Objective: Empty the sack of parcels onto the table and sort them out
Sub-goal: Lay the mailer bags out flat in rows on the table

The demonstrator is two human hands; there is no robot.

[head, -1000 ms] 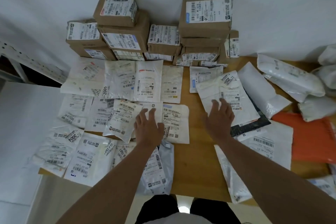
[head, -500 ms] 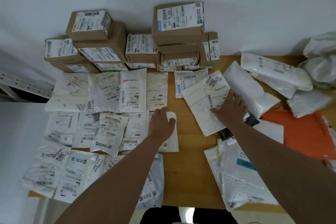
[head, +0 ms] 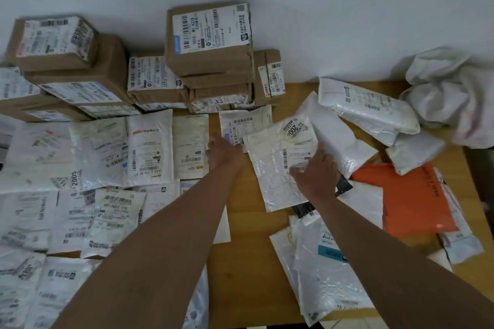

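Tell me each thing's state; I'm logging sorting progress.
left hand: open, reaching across the table.
right hand: open, flat on white mailer.
white mailer: lying label up.
cardboard boxes: stacked by wall.
orange mailer: flat, partly covered.
sack: crumpled, slack.

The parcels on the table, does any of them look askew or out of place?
Yes. The white mailer marked 2002 under the right hand lies tilted, overlapping a black mailer, while the left rows lie squarer.

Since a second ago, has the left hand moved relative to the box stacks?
Yes. The left hand has gone away from the person toward the cardboard box stack, and now lies between two white mailers in the far row.
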